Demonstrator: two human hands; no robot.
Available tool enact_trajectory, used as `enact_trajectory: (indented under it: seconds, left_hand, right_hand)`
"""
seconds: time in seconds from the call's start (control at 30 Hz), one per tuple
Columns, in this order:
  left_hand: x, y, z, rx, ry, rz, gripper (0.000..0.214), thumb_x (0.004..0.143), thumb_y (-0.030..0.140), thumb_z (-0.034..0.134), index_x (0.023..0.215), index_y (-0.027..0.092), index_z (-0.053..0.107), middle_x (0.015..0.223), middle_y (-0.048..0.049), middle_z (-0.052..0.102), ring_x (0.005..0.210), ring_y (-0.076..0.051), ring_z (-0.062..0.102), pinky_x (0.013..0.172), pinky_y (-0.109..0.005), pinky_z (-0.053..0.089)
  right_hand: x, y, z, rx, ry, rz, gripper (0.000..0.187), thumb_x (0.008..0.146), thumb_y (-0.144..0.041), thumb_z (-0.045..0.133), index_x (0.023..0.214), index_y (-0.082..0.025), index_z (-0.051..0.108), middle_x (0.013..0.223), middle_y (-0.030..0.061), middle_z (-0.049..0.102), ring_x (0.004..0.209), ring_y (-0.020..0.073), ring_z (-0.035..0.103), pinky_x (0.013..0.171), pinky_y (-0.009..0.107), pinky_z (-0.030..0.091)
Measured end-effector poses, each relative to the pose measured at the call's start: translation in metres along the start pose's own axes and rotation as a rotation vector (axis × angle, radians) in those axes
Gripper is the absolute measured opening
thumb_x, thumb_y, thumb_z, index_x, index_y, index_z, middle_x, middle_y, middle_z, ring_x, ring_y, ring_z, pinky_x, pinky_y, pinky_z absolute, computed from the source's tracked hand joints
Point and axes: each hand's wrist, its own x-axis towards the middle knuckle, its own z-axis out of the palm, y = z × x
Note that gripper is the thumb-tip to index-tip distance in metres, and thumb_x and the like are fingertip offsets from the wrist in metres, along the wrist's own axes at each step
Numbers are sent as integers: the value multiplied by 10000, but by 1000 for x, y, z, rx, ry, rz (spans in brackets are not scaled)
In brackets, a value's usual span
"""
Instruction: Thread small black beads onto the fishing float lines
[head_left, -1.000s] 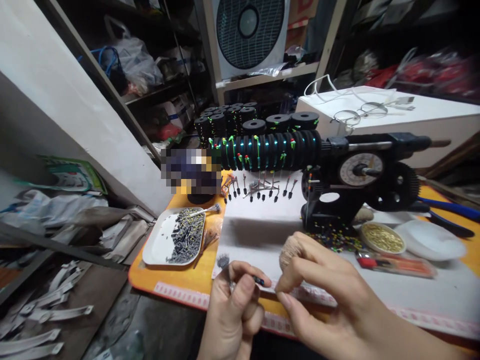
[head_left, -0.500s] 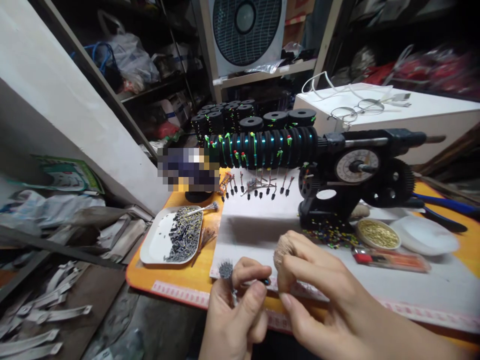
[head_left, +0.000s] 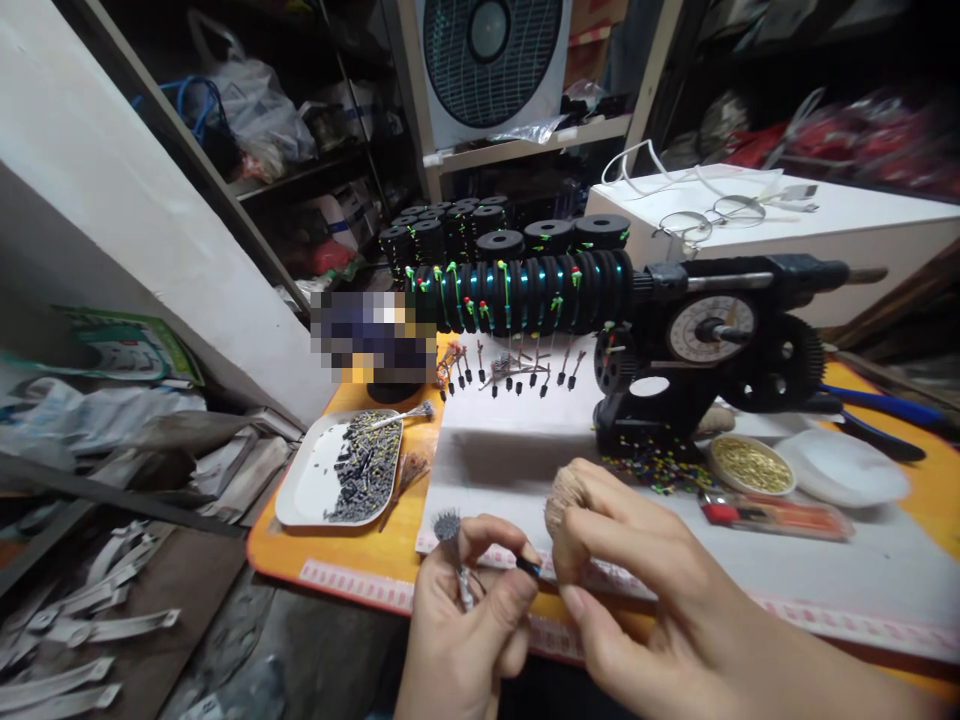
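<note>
My left hand (head_left: pixel 480 610) pinches a small black cylindrical piece (head_left: pixel 528 567) with a bluish end between thumb and index finger. A bundle of thin stems with grey tips (head_left: pixel 448 528) sticks up from the same hand, beside the index finger. Just to the right, the fingers of my right hand (head_left: pixel 637 570) are bent together close to the black piece; whatever they hold is too fine to make out. Beige wrapping (head_left: pixel 564 500) covers one finger of that hand. Beyond both hands, a row of black spools (head_left: pixel 525 292) with green strands sits on a horizontal shaft, small black weights (head_left: pixel 517 385) dangling below.
At left stands a white tray (head_left: pixel 300 490) of small grey and black pieces. To the right are a geared black stand with a dial (head_left: pixel 712 330), scattered colored beads (head_left: pixel 660 465), a bowl of golden bits (head_left: pixel 750 465), an orange-red cutter (head_left: pixel 780 515) and blue-handled pliers (head_left: pixel 885 405).
My left index finger has risen slightly, so more of the black piece shows between finger and thumb. The grey-tipped bundle has shifted a little upward. The right hand has hardly moved.
</note>
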Motion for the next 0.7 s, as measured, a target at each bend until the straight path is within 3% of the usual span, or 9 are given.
enact_trajectory:
  seconds: [0.7]
  left_hand:
    - [0,0,0,23,21,11,181,719,287,893,830,227,764,751,4,720,331,69,310,357,-75,180]
  right_hand:
    - [-2,2,3,7,-12,7,189,778,-46,496,773,-213,407,804,3,454,753,173,472,643,303,398]
